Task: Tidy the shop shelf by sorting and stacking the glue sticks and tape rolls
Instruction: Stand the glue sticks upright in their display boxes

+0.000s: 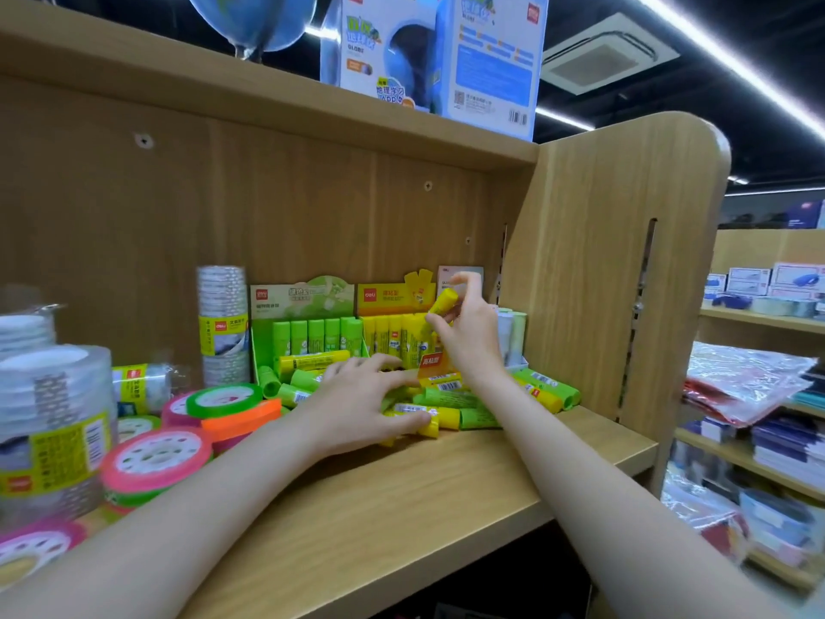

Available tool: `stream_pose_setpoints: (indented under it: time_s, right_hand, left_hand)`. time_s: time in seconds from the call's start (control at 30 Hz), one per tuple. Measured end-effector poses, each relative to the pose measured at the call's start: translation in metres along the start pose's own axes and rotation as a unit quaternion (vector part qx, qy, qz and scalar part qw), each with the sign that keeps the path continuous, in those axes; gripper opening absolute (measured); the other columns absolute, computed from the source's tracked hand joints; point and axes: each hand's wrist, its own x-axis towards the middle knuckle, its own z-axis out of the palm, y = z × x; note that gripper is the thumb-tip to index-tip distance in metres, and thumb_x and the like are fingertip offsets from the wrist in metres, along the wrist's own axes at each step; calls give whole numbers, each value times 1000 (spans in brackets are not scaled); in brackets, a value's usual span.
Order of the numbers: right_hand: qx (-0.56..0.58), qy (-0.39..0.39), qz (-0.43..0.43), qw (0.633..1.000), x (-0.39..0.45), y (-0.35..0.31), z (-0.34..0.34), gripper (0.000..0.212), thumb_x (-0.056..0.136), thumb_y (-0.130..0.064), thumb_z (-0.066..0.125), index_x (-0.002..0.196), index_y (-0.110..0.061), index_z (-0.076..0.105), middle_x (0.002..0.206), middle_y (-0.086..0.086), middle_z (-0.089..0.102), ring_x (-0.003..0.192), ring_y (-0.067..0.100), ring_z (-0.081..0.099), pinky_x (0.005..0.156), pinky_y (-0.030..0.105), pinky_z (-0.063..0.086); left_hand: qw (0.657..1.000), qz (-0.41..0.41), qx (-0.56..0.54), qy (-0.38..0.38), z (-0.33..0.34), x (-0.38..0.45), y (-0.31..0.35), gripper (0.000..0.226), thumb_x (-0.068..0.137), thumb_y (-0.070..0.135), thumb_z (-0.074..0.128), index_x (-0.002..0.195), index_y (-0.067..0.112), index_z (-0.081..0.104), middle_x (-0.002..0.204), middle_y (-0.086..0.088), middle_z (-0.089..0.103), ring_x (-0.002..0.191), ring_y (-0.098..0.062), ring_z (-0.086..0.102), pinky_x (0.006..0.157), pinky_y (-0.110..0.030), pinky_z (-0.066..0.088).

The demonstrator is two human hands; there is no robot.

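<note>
Wooden shelf (446, 498): back panel behind, upright side panel at its right end. Tape rolls occupy the left part. Clear tape stack (53, 422) stands at the front left edge; a second, taller clear stack (223, 323) stands against the back panel. Coloured tape rolls (156, 457), pink, green and orange, lie flat and overlapping between the clear stacks and the shelf middle.

Toward the back right, two display boxes sit side by side: green box (308, 323) with green glue sticks upright, yellow box (393, 323) with yellow sticks upright. Loose glue sticks (451, 404), green and yellow, lie in a heap in front of both boxes, reaching toward the right end of the shelf.

Left hand (361, 404): palm down on the heap, fingers spread and curling over several sticks, thumb against a yellow one.

Right hand (464, 328): raised over the yellow box, fingertips pinching a single yellow glue stick (444, 302), tilted.
</note>
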Motion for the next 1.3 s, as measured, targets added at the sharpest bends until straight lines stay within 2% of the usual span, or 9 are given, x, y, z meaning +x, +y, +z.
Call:
stream_pose_setpoints:
  time_s: [0.23, 0.53, 0.6, 0.67, 0.77, 1.03, 1.13, 1.23, 1.3]
  right_hand:
    - [-226, -98, -40, 968, 6, 9, 12, 34, 84, -33, 65, 109, -16, 49, 102, 10, 50, 97, 28, 51, 73, 31, 33]
    - [-251, -126, -66, 958, 1, -4, 6, 25, 89, -26, 59, 109, -11, 54, 72, -19, 16, 108, 27, 41, 91, 37, 32]
    - [-257, -116, -61, 957, 2, -2, 7, 24, 90, -28, 57, 110, -14, 54, 75, -19, 25, 110, 25, 39, 91, 36, 30]
    - [-288, -108, -79, 948, 5, 0, 12, 22, 92, -30, 53, 109, -16, 55, 97, -9, 48, 115, 24, 36, 91, 36, 29]
    - [-329, -101, -94, 934, 10, 5, 18, 21, 95, -27, 48, 108, -14, 58, 124, 6, 43, 119, 25, 34, 95, 38, 27]
    - [-263, -101, -71, 957, 1, 19, 8, 28, 96, -22, 45, 119, -17, 62, 133, 7, 43, 126, 26, 34, 104, 40, 24]
    - [-169, -15, -97, 981, -3, 14, -6, 28, 92, -8, 49, 115, -8, 65, 120, 14, 56, 114, 31, 48, 96, 40, 37]
    - [-125, -112, -75, 983, -19, 8, -17, 27, 87, -1, 49, 97, -10, 72, 100, 5, 68, 103, 24, 54, 92, 35, 43]
    - [-132, -224, -27, 965, -29, 7, -18, 29, 89, -3, 47, 100, -14, 72, 106, 2, 69, 112, 22, 51, 99, 31, 38]
  left_hand:
    - [998, -39, 39, -4, -1, 1, 0, 69, 81, 72, 38, 141, 40, 29, 147, 4, 34, 134, -24, 31, 111, -42, 15]
    - [998, -56, 23, 4, -1, 1, 2, 79, 78, 74, 40, 144, 33, 24, 146, 3, 36, 135, -25, 30, 111, -43, 13]
    - [997, -65, 28, 5, -1, 0, 2, 81, 78, 74, 40, 145, 32, 22, 148, 2, 33, 136, -27, 28, 111, -43, 12]
    - [997, -75, 28, 6, -1, 1, 2, 84, 77, 75, 40, 146, 31, 21, 150, 1, 30, 138, -27, 25, 112, -44, 11]
    - [996, -88, 28, 5, 0, 1, 1, 87, 75, 77, 38, 147, 32, 18, 151, 1, 28, 139, -28, 21, 113, -45, 9]
    - [995, -98, 33, -2, -1, -5, 0, 91, 75, 78, 36, 148, 29, 14, 152, -1, 26, 140, -28, 19, 114, -47, 4]
    - [995, -87, 41, 5, -1, -5, 2, 88, 78, 76, 37, 148, 26, 16, 154, 1, 20, 141, -24, 15, 113, -46, 3]
    - [996, -70, 45, 9, -2, -3, 3, 86, 81, 73, 37, 148, 22, 18, 154, 2, 17, 142, -20, 13, 114, -46, 1]
    - [997, -59, 41, 20, -1, -2, 3, 85, 82, 71, 38, 147, 19, 19, 154, 4, 19, 142, -15, 14, 115, -45, 0]
